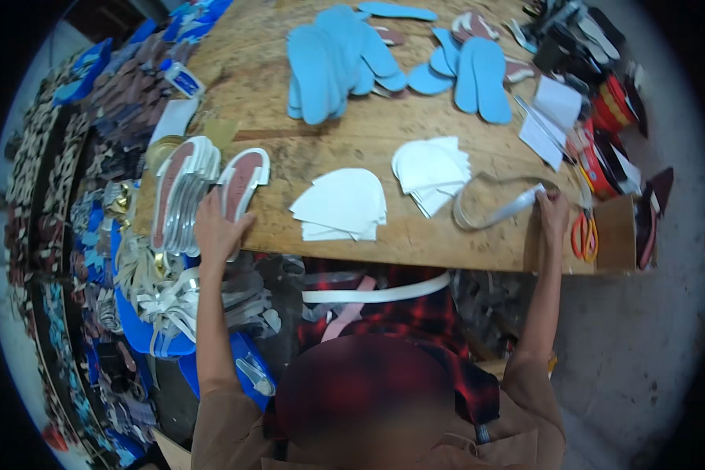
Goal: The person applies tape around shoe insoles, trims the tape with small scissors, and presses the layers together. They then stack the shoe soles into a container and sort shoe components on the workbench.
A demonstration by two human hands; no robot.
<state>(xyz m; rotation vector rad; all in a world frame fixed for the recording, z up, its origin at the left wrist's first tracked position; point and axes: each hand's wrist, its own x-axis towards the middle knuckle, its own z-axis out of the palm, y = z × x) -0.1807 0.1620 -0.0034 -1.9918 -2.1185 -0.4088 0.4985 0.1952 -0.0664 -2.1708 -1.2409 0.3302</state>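
My left hand (221, 225) lies at the near left edge of the table, thumb spread from the fingers. It touches the lower part of a single white-rimmed, reddish-brown shoe sole piece (244, 174), right beside a stack of similar sole pieces (182, 196). At the right, my right hand (553, 210) pinches the end of a translucent whitish strip (514, 206), which curls in a loop on the table. Between my hands sit two fanned piles of white rounded cut pieces, a nearer pile (341, 202) and a farther pile (431, 171).
Light-blue insoles (315, 74) are heaped at the far side of the wooden table (274, 145). Orange-handled scissors (583, 235) lie near a cardboard box (615, 235) at right. A white bottle (182, 78) stands far left. A white band (376, 293) crosses my lap.
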